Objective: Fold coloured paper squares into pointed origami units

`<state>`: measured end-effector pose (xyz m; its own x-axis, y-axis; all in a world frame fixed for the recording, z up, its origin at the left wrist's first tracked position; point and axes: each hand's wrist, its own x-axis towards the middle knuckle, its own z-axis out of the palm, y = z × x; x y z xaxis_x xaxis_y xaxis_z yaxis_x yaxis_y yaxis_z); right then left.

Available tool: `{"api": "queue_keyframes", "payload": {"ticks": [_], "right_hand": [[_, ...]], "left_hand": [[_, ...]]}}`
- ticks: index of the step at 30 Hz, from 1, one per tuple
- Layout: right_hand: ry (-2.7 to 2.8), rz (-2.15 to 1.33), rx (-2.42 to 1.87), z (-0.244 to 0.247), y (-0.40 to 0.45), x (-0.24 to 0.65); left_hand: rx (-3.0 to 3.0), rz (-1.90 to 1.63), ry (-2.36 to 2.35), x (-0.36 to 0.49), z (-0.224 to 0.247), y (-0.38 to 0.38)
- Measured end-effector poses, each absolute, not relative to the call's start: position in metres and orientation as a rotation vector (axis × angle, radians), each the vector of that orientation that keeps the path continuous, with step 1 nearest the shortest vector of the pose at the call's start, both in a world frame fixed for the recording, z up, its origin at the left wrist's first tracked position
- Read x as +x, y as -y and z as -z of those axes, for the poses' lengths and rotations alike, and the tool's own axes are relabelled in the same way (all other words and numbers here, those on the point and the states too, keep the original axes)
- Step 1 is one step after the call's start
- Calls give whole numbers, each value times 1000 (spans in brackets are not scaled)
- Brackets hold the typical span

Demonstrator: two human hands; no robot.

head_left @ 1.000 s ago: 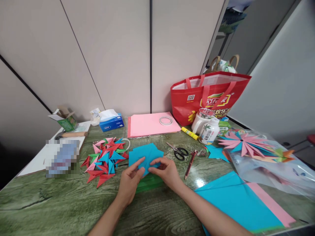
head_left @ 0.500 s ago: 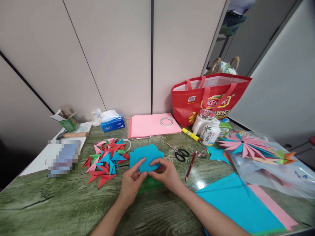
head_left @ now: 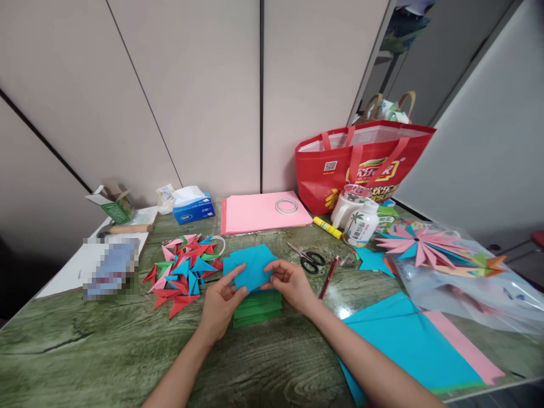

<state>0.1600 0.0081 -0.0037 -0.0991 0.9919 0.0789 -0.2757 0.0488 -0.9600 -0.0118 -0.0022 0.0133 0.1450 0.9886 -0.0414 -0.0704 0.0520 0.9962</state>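
Observation:
A small piece of blue paper [head_left: 255,272] is held up over the middle of the table. My left hand [head_left: 221,309] pinches its lower left edge between thumb and fingers. At the right edge, the fingers of my right hand [head_left: 291,284] are closed on the same paper. More blue sheets lie behind and beneath it, and a stack of green paper [head_left: 257,310] shows below. To the left is a heap of folded paper pieces [head_left: 187,272] in red, blue, pink and green. Black-handled scissors [head_left: 312,260] and a reddish pencil [head_left: 328,277] lie to the right.
Pink sheets [head_left: 255,212] carry a tape roll [head_left: 287,206] at the back. A red bag [head_left: 317,181], white bottle [head_left: 361,226] and glue stick [head_left: 327,227] stand or lie right. Large blue sheets [head_left: 412,345] are front right; a tissue box [head_left: 193,211] and hammer [head_left: 127,229] are left.
My right hand has shifted from the paper's lower edge to its right edge. The blue paper has turned slightly, and more of the green stack shows beneath my hands.

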Motion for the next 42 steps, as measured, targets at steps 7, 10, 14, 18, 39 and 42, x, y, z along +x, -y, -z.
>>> {"api": "queue_keyframes", "payload": {"ticks": [7,10,14,18,39,42], "right_hand": [[1216,-1121,-944,-1,-11,167],[1250,-1149,-934,-2,-9,167],[1283,-1172,-980,-6,-6,168],[1301,-1162,-1006,-7,-6,165],[1636,-1118,-926,-2,2,157],[1650,-1113,-951,-3,4,157]], "left_hand": [[1185,-1070,-1065,-16,-20,-2],[1251,-1068,-1107,-15,-22,-3],[1348,-1039,-1169,-16,-25,-3],[1450,-999,-1193,-18,-26,-4],[984,-1176,-997,-17,-18,-2],[992,-1129,-936,-17,-22,0]]}}
